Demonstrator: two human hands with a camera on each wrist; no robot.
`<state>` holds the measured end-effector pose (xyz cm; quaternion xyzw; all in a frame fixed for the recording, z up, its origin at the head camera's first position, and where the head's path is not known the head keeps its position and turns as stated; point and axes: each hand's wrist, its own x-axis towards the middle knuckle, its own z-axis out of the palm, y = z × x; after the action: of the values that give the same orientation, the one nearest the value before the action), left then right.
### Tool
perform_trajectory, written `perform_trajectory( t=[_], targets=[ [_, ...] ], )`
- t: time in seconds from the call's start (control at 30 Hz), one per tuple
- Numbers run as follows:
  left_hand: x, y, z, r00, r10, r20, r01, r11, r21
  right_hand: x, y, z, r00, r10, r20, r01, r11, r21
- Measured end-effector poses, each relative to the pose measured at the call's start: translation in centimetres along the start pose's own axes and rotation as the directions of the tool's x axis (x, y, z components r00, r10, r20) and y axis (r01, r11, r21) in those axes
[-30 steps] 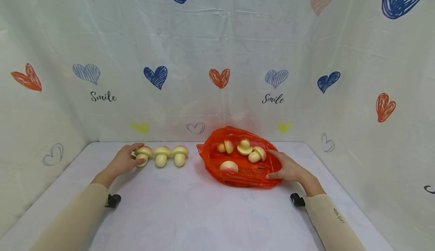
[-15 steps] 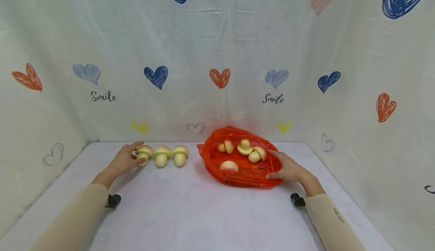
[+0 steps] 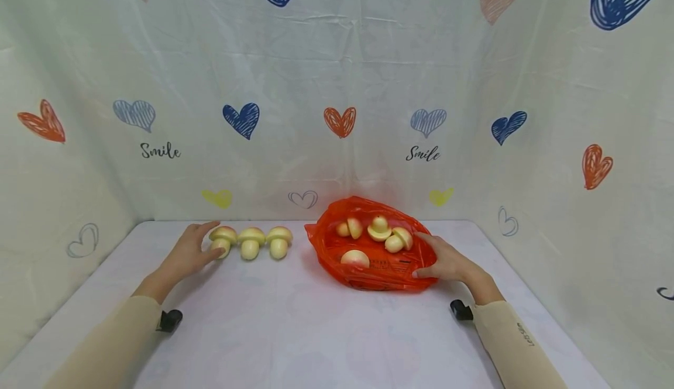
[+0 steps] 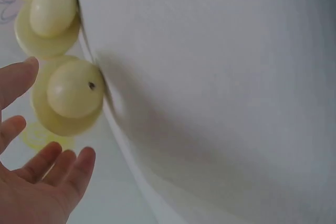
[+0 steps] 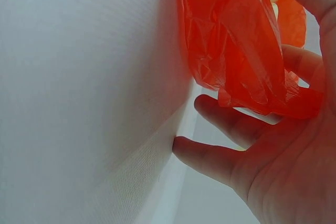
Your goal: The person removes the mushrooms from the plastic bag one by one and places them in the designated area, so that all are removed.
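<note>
Three toy mushrooms stand in a row on the left in the head view: a left one [image 3: 224, 237], a middle one [image 3: 250, 243] and a right one [image 3: 278, 241]. Beside the left mushroom is my left hand [image 3: 185, 255], fingers spread and holding nothing; its thumb tip overlaps the stem in the head view. In the left wrist view, that mushroom [image 4: 76, 88] sits between thumb and fingers, with gaps around it. A red plastic bag [image 3: 363, 282] lies with its mouth wide, several mushrooms inside. My right hand [image 3: 446, 259] grips its right edge, thumb at the near rim.
A white cloth covers the table [image 3: 274, 330]. Behind it hangs a white curtain [image 3: 284, 161] printed with hearts, close to the mushrooms and the bag. Black wrist cameras sit at the left sleeve [image 3: 110, 342] and the right sleeve [image 3: 513, 342].
My left hand has drawn slightly left, its fingers coming away from the left mushroom's cap. The right hand, the bag and the mushrooms stay in place.
</note>
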<state>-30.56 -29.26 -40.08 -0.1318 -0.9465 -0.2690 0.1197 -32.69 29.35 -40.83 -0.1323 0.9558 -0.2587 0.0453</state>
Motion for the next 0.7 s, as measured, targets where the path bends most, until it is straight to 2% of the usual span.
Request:
perform_trajectory(
  t=[0.2,0.33,0.47,0.7],
  targets=[
    [0.1,2.1,0.1,0.998,0.035,-0.043,-0.035,0.999,-0.003,0.0,-0.1,-0.1,1.000,-0.008,-0.008,0.008,1.000,-0.007],
    [0.2,3.9,0.7,0.993,0.097,-0.067,-0.098,0.995,-0.010,0.1,-0.1,-0.1,1.000,-0.004,-0.002,0.004,1.000,0.007],
    [0.3,5.9,1.4,0.979,0.181,-0.096,-0.185,0.982,-0.035,0.1,0.0,0.0,1.000,-0.005,0.001,0.005,1.000,0.015],
    [0.8,10.0,3.1,0.955,0.279,-0.103,-0.286,0.956,-0.067,0.0,-0.1,0.1,1.000,0.012,-0.003,-0.012,1.000,-0.009]
  ],
)
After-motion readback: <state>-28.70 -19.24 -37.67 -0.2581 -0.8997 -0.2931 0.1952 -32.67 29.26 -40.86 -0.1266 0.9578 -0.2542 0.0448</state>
